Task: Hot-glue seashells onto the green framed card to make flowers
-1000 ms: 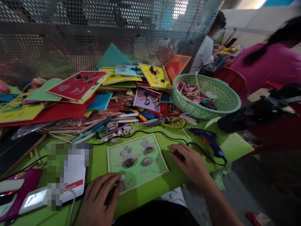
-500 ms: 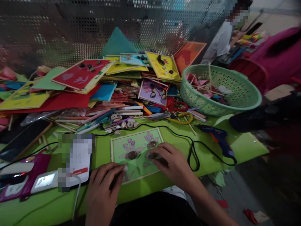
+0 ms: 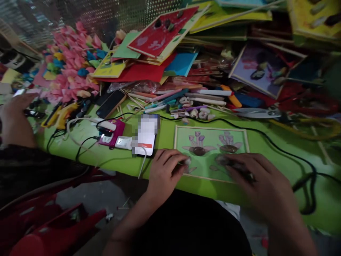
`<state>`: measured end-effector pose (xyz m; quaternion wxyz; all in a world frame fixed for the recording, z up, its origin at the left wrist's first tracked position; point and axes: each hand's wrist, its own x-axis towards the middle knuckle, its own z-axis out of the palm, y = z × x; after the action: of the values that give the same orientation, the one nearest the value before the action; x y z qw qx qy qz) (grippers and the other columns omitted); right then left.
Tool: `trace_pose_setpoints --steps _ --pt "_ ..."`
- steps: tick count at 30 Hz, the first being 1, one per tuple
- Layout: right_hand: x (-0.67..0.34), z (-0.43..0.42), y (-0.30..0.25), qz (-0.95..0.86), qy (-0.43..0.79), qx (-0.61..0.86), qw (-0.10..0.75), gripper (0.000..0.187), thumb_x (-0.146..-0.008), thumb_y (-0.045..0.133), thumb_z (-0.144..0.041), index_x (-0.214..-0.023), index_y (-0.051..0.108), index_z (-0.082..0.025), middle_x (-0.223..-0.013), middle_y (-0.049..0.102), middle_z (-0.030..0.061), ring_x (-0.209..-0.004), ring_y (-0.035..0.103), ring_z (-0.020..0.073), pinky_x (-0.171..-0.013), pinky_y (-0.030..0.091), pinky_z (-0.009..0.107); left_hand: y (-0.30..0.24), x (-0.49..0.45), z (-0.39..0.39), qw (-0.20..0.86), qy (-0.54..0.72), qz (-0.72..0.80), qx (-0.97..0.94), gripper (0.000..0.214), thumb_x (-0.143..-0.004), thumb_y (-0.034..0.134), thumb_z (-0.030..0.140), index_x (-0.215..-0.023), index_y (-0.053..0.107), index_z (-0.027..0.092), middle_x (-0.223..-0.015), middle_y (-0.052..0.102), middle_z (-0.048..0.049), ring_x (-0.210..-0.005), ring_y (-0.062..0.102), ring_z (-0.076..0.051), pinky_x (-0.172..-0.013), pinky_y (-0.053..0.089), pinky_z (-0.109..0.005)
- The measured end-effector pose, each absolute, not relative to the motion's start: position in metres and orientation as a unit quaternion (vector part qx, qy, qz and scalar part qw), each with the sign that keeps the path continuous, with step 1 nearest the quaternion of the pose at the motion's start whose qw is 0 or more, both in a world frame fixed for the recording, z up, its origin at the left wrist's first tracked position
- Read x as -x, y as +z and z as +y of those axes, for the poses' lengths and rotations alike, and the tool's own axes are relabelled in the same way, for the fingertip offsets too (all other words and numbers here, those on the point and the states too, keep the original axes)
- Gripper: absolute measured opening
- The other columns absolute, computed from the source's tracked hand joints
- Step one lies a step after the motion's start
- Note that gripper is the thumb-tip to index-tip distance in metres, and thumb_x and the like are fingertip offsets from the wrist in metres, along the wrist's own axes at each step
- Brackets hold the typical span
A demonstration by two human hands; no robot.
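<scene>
A light green framed picture (image 3: 205,167) lies on the table before me, with purple flowers and two brown stones (image 3: 199,151) on it. At its lower left corner my left hand (image 3: 167,169) pinches a small whitish stone (image 3: 188,161). My right hand (image 3: 262,176) reaches over the picture's right side, thumb and fingers closed on a small grey stone (image 3: 220,159). Drawn leaf shapes show on the sheet between the two hands. Part of the right hand's grip is blurred.
A phone (image 3: 147,135) with a cable lies left of the picture, beside a purple power strip (image 3: 115,131). Behind are markers (image 3: 207,96), scissors (image 3: 257,112) and stacked framed pictures (image 3: 167,32). A black cord (image 3: 239,128) runs behind the picture. Another person's hand (image 3: 17,113) is far left, near a yellow glue gun (image 3: 65,115).
The view has swung left, bringing in pink paper flowers and another person's arm; the green basket has left the view. Both my hands keep their pinch near the same spots on the picture.
</scene>
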<state>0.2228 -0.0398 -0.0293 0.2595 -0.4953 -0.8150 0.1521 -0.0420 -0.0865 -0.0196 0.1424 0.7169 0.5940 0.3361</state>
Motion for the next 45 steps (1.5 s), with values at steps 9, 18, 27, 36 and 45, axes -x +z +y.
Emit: trace_pose_setpoints --steps 9,18,27,36,45 --pt "-0.2253 -0.0419 -0.0298 -0.814 0.131 0.499 0.267 0.027 -0.101 0.055 -0.043 -0.111 0.072 -0.024 -0.105 0.071 0.0069 -0.095 0.070 0.0241 -0.081 0.057 0.037 -0.0196 0.0406 -0.0861 0.139 0.334 0.605 -0.709 0.010 -0.096 0.068 0.022 -0.106 0.070 0.022 -0.104 0.071 -0.0046 -0.102 0.061 -0.021 -0.089 0.052 -0.037" --pt "-0.2257 -0.0429 -0.0316 -0.815 0.123 0.501 0.263 0.026 -0.100 0.057 -0.043 -0.112 0.071 -0.025 -0.105 0.072 0.0073 -0.094 0.071 0.0251 -0.081 0.058 0.038 -0.0201 0.0397 -0.0865 0.124 0.324 0.603 -0.718 0.010 -0.094 0.069 0.018 -0.104 0.070 0.021 -0.105 0.069 -0.0055 -0.102 0.059 -0.022 -0.089 0.051 -0.037" --pt "-0.2274 -0.0426 -0.0316 -0.810 0.136 0.504 0.269 0.022 -0.099 0.058 -0.039 -0.115 0.069 -0.028 -0.105 0.072 0.0069 -0.096 0.072 0.0264 -0.080 0.059 0.039 -0.0216 0.0399 -0.0876 0.127 0.330 0.613 -0.707 0.015 -0.094 0.070 0.020 -0.109 0.068 0.022 -0.107 0.071 -0.0061 -0.104 0.061 -0.023 -0.090 0.053 -0.039" --pt "-0.2293 -0.0432 -0.0324 -0.812 0.135 0.492 0.283 0.022 -0.101 0.056 -0.041 -0.110 0.069 -0.027 -0.104 0.070 0.0055 -0.095 0.071 0.0236 -0.080 0.059 0.036 -0.0202 0.0404 -0.0865 0.128 0.329 0.609 -0.711 0.011 -0.095 0.069 0.021 -0.105 0.070 0.022 -0.105 0.070 -0.0059 -0.103 0.060 -0.023 -0.089 0.053 -0.039" --pt "-0.2271 -0.0419 -0.0300 -0.812 0.142 0.497 0.271 0.018 -0.099 0.059 -0.036 -0.111 0.070 -0.028 -0.104 0.071 0.0057 -0.094 0.071 0.0251 -0.079 0.059 0.038 -0.0198 0.0404 -0.0862 0.121 0.325 0.608 -0.714 0.009 -0.096 0.068 0.021 -0.105 0.069 0.023 -0.105 0.069 -0.0057 -0.103 0.060 -0.023 -0.088 0.053 -0.039"
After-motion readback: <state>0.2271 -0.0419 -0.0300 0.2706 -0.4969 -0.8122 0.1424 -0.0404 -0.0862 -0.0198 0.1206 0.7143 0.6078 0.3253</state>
